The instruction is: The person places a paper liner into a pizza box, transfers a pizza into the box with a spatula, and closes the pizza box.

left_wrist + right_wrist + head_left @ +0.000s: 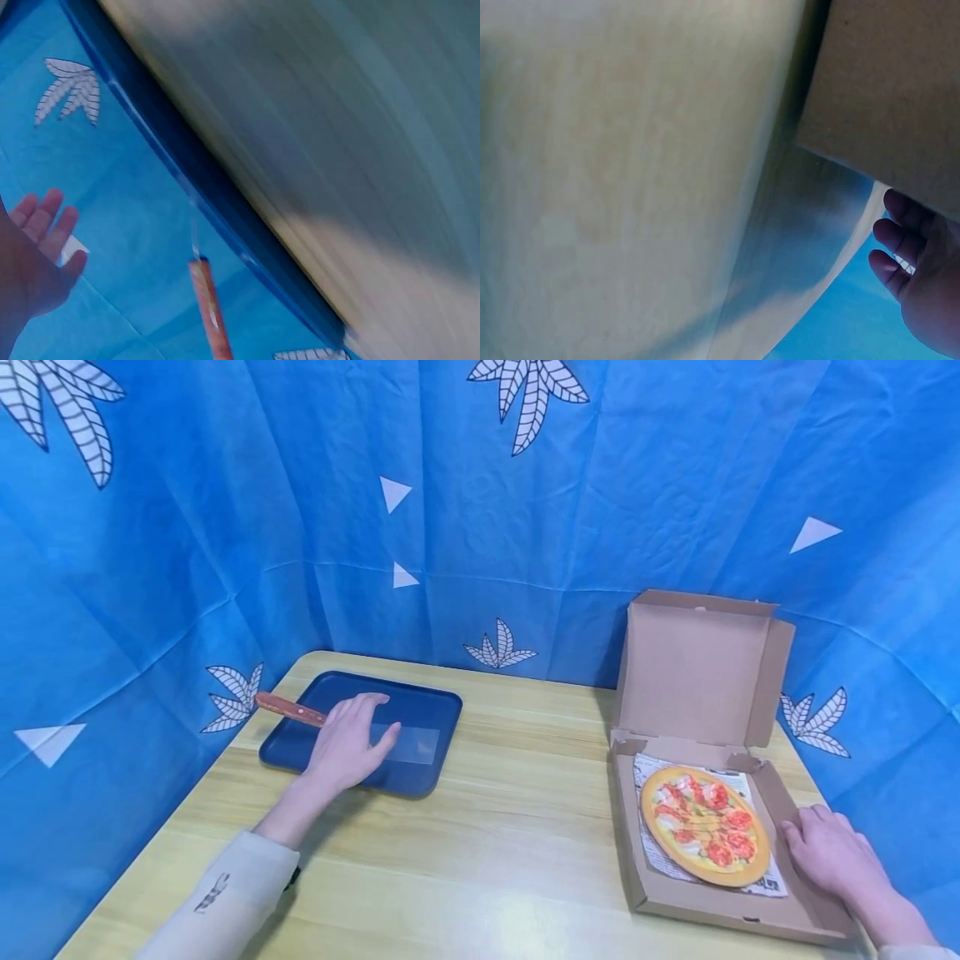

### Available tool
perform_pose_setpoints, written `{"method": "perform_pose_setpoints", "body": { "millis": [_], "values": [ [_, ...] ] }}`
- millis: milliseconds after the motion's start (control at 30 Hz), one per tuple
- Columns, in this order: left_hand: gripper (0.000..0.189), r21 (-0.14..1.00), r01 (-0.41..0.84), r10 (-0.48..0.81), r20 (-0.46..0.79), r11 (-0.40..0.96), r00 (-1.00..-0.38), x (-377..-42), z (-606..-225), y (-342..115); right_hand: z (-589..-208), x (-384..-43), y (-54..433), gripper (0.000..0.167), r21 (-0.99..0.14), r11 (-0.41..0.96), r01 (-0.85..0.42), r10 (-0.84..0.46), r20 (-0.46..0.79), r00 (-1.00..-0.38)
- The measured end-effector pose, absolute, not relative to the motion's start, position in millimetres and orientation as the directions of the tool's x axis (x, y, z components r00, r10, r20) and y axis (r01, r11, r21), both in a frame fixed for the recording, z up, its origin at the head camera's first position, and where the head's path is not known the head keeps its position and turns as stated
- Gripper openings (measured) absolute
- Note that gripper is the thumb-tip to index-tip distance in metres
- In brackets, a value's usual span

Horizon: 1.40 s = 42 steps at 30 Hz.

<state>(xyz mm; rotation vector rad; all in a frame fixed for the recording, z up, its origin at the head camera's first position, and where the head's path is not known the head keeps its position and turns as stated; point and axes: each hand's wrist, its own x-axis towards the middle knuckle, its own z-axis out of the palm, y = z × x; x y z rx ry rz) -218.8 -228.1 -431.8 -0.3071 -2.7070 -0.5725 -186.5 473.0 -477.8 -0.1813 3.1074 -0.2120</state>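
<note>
The surface bears an open box, a tray and, in the box, a pizza. A spatula lies across the tray beneath the left hand (fingers parted, holding nothing); the right hand grips the box's wall.

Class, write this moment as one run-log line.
left hand: over spatula on tray | right hand: grips box | pizza: in box, lid raised

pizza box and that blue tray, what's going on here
A person's left hand hovers open over the blue tray, above a wooden-handled spatula lying across it. The right hand rests at the right side of the open pizza box; whether it grips is unclear. A pizza lies inside on printed paper.
</note>
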Motion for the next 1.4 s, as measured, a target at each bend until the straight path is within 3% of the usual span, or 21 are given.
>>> {"method": "perform_pose_setpoints", "body": {
  "millis": [267, 767, 1400],
  "values": [
    [0.052, 0.427, 0.278, 0.087, 0.415, 0.86, -0.906, -219.7, -427.8, -193.7, -478.6, -186.2, 474.0, 0.033, -0.134, 0.984, -0.117, -0.121, -0.019, -0.993],
    [0.051, 0.453, 0.351, 0.17, 0.394, 0.819, -0.903, -227.3, -428.1, -127.3, -477.2, -186.0, 473.7, 0.038, -0.143, 0.984, -0.105, -0.11, -0.025, -0.994],
    [0.051, 0.384, 0.426, 0.33, 0.292, 0.819, -0.897, -224.0, -428.8, -44.7, -480.7, -187.0, 475.3, 0.034, -0.152, 0.982, -0.115, -0.116, 0.002, -0.993]
  ]
}}
